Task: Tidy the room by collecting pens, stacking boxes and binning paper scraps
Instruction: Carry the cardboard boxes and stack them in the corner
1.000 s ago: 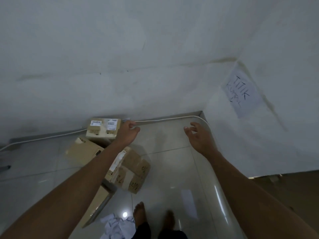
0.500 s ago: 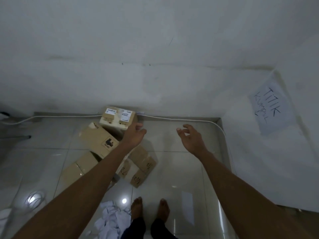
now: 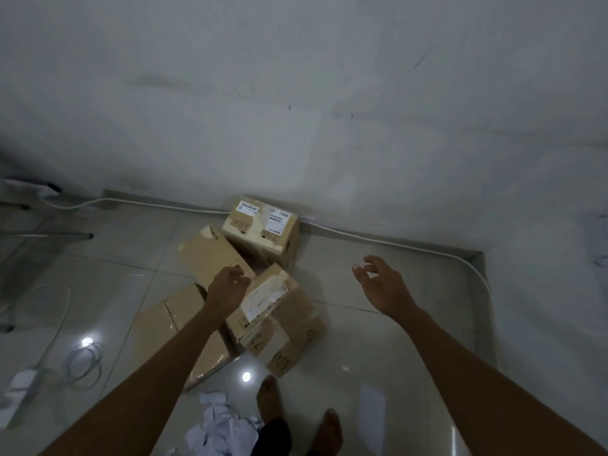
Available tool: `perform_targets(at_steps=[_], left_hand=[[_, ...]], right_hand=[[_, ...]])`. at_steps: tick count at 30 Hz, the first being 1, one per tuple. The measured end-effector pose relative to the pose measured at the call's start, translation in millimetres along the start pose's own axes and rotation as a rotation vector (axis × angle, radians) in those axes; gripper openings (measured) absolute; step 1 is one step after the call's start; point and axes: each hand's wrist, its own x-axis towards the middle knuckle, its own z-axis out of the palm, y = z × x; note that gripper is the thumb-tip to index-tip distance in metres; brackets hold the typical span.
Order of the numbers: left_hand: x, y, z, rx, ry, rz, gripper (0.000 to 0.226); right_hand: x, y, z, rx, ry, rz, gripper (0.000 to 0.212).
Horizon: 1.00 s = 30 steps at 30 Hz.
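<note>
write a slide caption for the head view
Both bare hands, left hand and right hand, reach toward scattered cardboard boxes on a tiled floor.

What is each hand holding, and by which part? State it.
Nothing is held. The left hand hovers over the labelled box; contact cannot be told. The right hand is open over bare floor.

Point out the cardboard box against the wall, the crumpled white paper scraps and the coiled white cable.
Brown cardboard box against the wall (image 3: pixel 260 225): head view, on its labelled top face.
Crumpled white paper scraps (image 3: pixel 220 429): head view, middle of the pile.
Coiled white cable (image 3: pixel 84 365): head view, on the loop.
</note>
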Motion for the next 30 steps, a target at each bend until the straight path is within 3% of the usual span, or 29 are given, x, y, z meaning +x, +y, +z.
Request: perform_targets(at_steps=[8,16,26,30], left_hand=[[93.3,-97.1,11.9,-0.051,0.041,-0.168,0.032],[162.9,-163.2,45.7,0.031,0.097,-0.183,0.043],[225.0,-226.4,85.0,-0.139,0.224,-0.528,0.069],[228.4,-248.2,105.5,-0.323,0.131,-0.648,0.073]], right_hand=[[78.0,31.5,92.8,-0.137,-0.135,-0.040,0.061],[133.1,54.0,178.0,-0.168,-0.233,-0.060,0.059],[204.6,64.7,269.8,-0.092,-0.278,-0.037,0.057],[211.7,73.5,301.9,-0.116,-0.345,-0.003,0.066]])
